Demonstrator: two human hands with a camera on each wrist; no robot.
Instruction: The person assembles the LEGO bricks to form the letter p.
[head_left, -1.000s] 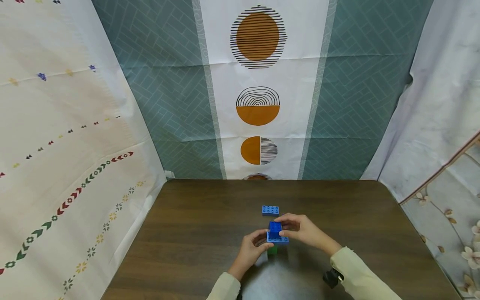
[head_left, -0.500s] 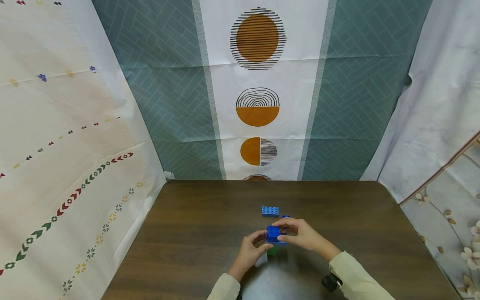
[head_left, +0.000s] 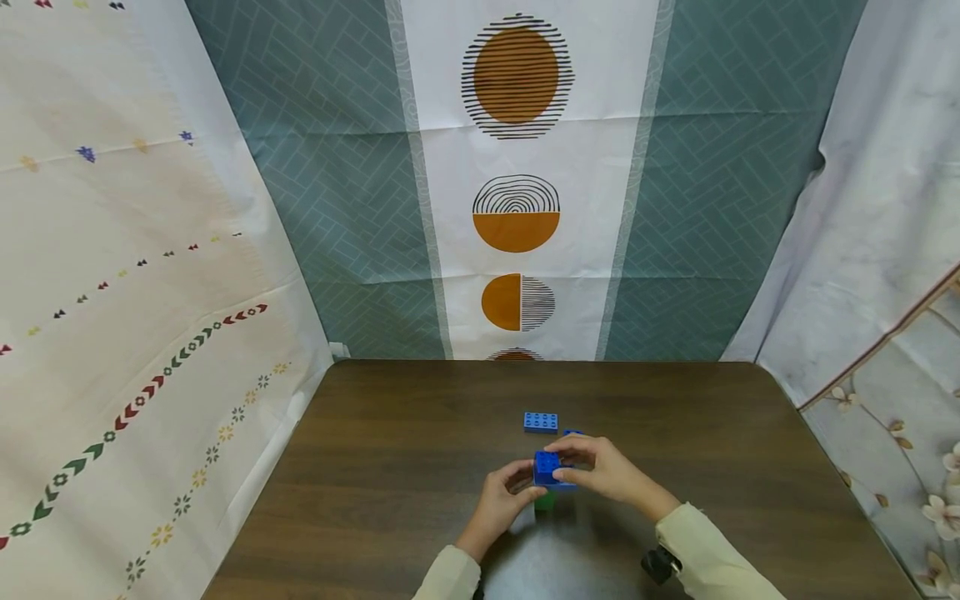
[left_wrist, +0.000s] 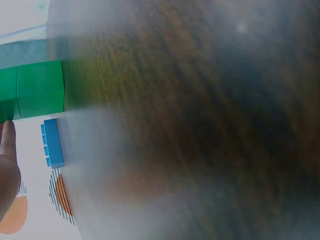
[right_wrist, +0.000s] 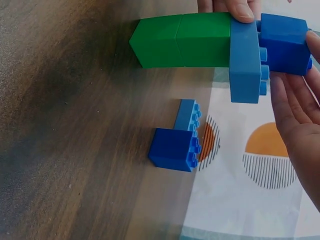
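My right hand [head_left: 611, 477] pinches a dark blue toy block [right_wrist: 284, 45] between thumb and fingers. The block sits at the studded face of a long light blue brick [right_wrist: 244, 65], toward its left end; a bit of stud shows between them at one edge. Under that brick stand two green blocks [right_wrist: 182, 41], one on the other, resting on the table. My left hand [head_left: 501, 504] grips the light blue brick's left end with curled fingers. The left wrist view catches the green blocks [left_wrist: 40, 89] and one finger [left_wrist: 7, 142].
Farther back on the brown table [head_left: 405, 467] lies a loose light blue brick [head_left: 540, 422]. A second dark blue block [right_wrist: 172, 149] stands close to it, mostly covered by my right hand in the head view. Patterned cloths [head_left: 517, 233] hang behind the table.
My right hand has drawn the dark blue block slightly nearer and left on the light blue brick. The loose dark blue block has come into sight behind it. The last half second shows hardly any movement.
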